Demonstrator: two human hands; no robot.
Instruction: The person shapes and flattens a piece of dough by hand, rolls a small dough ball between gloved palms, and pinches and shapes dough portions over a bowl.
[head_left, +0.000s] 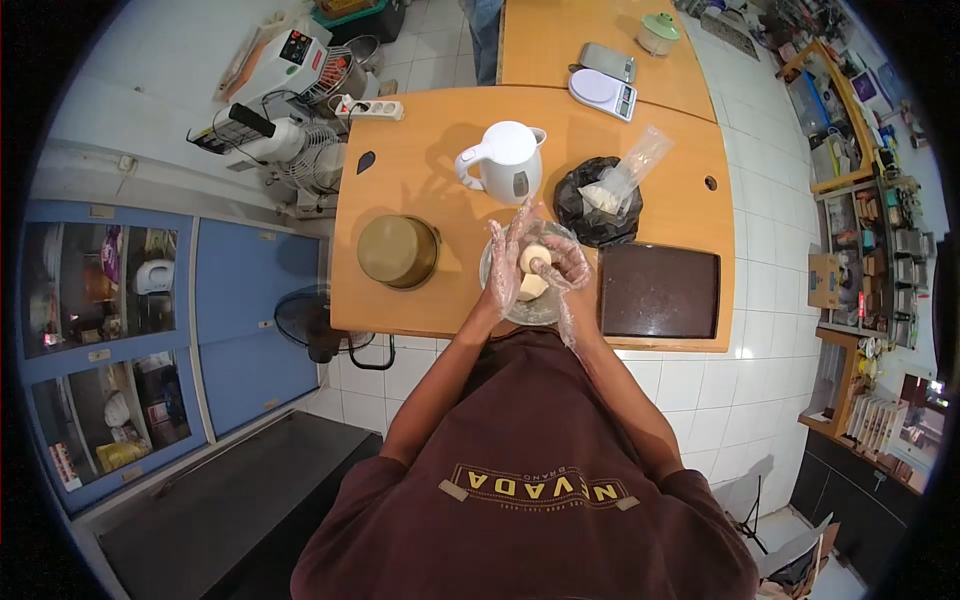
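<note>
Over a clear bowl [541, 314], a round pale dough ball [535, 259] sits between my two hands. My right hand [566, 264] curls around the ball, its thumb lying against it. My left hand [508, 256] is open beside the ball, fingers stretched upward and palm turned towards it; whether it touches the ball is hard to tell. Both hands wear clear plastic gloves dusted with white powder. Inside the bowl lies another lump of pale dough [532, 288].
Beyond the bowl stands a white electric kettle [510, 160]. A gold-brown pot [396, 250] is on the left. To the right are a black bag [575, 215] with a clear bag [640, 160] on it, and a dark tray [660, 292]. Scales [602, 92] stand farther back.
</note>
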